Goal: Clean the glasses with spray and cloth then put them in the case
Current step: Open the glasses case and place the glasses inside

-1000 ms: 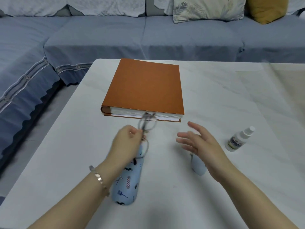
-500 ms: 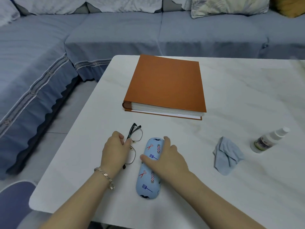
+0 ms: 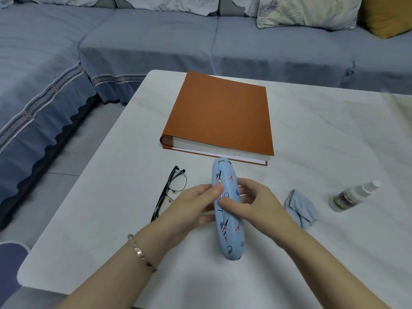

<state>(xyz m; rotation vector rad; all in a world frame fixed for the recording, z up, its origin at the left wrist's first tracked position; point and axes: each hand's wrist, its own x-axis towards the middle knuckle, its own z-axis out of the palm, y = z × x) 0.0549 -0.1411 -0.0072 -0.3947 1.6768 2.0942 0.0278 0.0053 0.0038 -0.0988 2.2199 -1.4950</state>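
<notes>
Both hands hold a light blue patterned glasses case [image 3: 230, 237] above the white table [image 3: 111, 219], turned on its edge with the seam facing me; it looks closed. My left hand [image 3: 191, 208] grips its left side and my right hand [image 3: 252, 206] its right side. The folded black-rimmed glasses [image 3: 171, 190] lie on the table just left of my left hand, partly hidden by it. A crumpled blue cloth [image 3: 301, 208] lies to the right. A small white spray bottle [image 3: 352, 195] lies on its side farther right.
A thick orange-covered album [image 3: 223, 114] lies on the table just beyond the case. A blue-grey sofa [image 3: 156, 41] runs along the far side and the left, with cushions [image 3: 307, 12] at the back. The table's left edge drops to the floor.
My left hand let go of the glasses, which now lie on the table. Both hands lifted the case off the table and turned it on edge. The camera shifted left.
</notes>
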